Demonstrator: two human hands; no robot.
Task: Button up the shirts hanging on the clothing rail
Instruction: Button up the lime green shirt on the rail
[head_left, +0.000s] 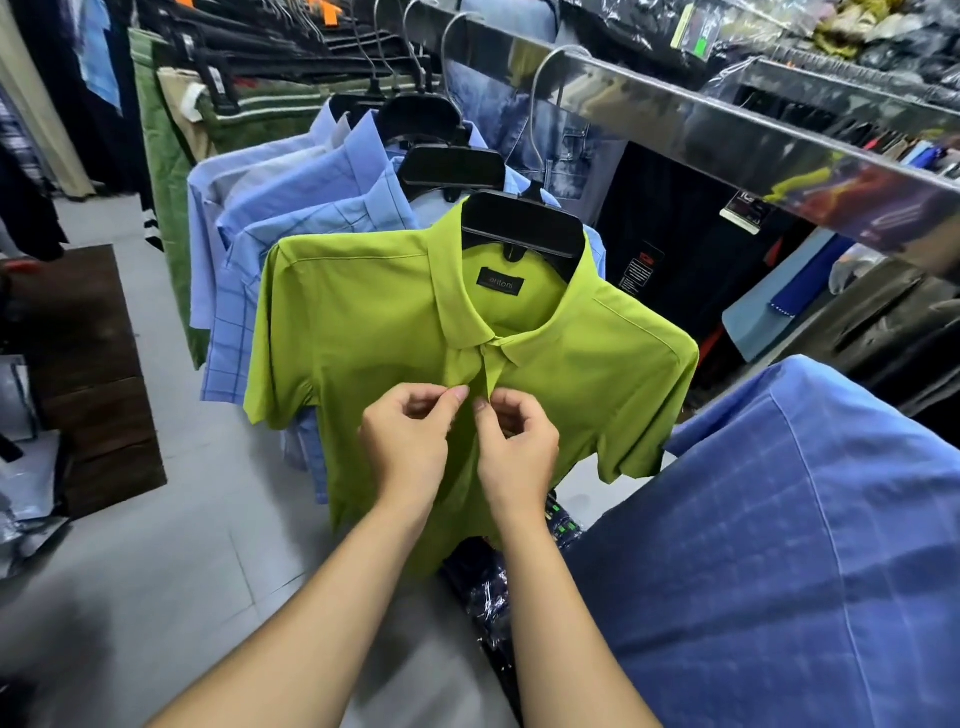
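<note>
A lime-green short-sleeved shirt (363, 322) hangs on a black hanger (522, 228) from the shiny metal clothing rail (675, 119). Its collar is closed at the top. My left hand (410, 436) pinches the left edge of the front placket a little below the collar. My right hand (514, 441) pinches the right edge at the same height, so the two hands nearly touch. The button between my fingertips is hidden. Behind the green shirt hang several light blue shirts (270, 208) on black hangers.
A darker blue checked shirt (779, 519) fills the lower right, close to my right arm. Jeans (561, 140) and dark clothes hang behind the rail. Packed garments in plastic (483, 587) lie below the green shirt. A dark wooden stand (88, 374) sits on the grey floor at left.
</note>
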